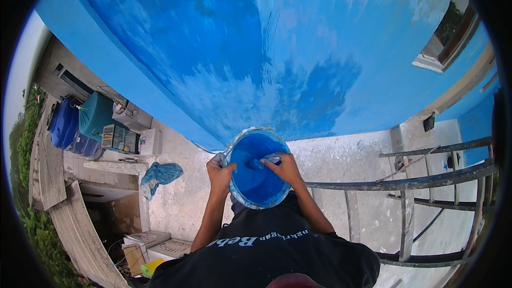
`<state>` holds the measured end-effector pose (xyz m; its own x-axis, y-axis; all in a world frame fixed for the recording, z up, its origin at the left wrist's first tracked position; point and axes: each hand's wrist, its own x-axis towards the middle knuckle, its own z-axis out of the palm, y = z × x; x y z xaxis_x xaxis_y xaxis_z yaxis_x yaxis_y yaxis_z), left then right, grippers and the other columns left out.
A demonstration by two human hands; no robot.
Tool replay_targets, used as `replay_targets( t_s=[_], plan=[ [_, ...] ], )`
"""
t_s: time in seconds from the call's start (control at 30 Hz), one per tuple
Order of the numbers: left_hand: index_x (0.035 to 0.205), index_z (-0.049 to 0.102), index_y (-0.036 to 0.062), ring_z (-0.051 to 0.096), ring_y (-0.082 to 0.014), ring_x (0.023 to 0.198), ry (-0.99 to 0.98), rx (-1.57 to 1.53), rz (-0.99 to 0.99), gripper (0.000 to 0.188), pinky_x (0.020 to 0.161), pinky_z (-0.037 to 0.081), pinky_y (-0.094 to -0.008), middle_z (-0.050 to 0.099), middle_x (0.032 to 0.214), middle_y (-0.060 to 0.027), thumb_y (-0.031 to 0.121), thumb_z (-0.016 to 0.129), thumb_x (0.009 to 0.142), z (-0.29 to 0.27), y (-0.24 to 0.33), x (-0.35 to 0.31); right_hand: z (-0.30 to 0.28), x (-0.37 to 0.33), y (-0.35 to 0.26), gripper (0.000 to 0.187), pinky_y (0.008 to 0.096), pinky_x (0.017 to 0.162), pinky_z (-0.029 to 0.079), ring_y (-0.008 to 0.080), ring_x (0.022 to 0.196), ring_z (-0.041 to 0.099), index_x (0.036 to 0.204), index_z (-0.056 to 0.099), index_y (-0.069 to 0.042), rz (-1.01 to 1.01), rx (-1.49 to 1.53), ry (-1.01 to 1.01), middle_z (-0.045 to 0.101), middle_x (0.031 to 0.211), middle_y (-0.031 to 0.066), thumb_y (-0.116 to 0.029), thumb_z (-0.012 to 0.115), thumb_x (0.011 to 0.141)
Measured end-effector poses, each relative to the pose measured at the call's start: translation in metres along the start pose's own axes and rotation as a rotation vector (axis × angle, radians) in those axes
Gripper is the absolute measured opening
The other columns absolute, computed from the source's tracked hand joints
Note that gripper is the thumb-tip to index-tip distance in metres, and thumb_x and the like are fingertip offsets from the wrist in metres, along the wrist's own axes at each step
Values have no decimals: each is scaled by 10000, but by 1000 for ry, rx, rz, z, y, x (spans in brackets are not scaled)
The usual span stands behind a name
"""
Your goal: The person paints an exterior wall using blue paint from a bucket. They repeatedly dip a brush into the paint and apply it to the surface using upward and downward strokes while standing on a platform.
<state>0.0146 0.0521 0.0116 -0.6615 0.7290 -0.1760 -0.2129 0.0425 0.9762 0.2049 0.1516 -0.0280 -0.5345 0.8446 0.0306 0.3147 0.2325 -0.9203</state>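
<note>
Left hand clamps the bucket at its left edge. Right hand, nearer, pinches a blue-coated tool, possibly a brush, pointing left inside.

Looks like plastic at the bucket, with rough, dried crust along the rim. Inside, blue paint, smooth and wet-looking, with slight gloss. On the wall, mostly matt coating, streaky and uneven between darker and paler patches, as from dry brushing. For the floor, rough and worn finish, similar to concrete, with stains. In the black shirt, soft matt cloth with flat print. Along the bars, dull, scuffed, seemingly metal. In the crumpled blue sheet, either thin plastic or cloth; cannot tell which. On the boxes, plain matt cardboard. Over the blue drum, smooth plastic-like skin.
</note>
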Motion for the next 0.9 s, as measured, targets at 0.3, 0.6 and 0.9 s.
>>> replay_targets(
  t_s=[0.3,0.6,0.9],
  plan=[
    [558,365,108,314,-42,465,21,-6,-3,335,431,264,-240,362,533,58,-122,603,609,3,-4,4,-11,4,-10,309,324,708,534,246,751,707,890,744,-1,153,41,55,723,837,158,-300,757,812],
    [577,380,109,370,-49,460,-55,27,29,314,439,318,-223,419,544,35,-118,588,639,7,-4,12,-9,9,9,314,324,718,532,243,771,706,879,743,7,69,62,50,722,830,159,-298,762,806],
    [593,400,101,418,-55,463,-116,34,-17,292,438,334,-222,463,548,21,-118,579,666,19,5,17,-10,13,-17,288,343,694,537,274,754,706,888,740,8,-28,-3,84,719,867,162,-272,748,820]
  ],
)
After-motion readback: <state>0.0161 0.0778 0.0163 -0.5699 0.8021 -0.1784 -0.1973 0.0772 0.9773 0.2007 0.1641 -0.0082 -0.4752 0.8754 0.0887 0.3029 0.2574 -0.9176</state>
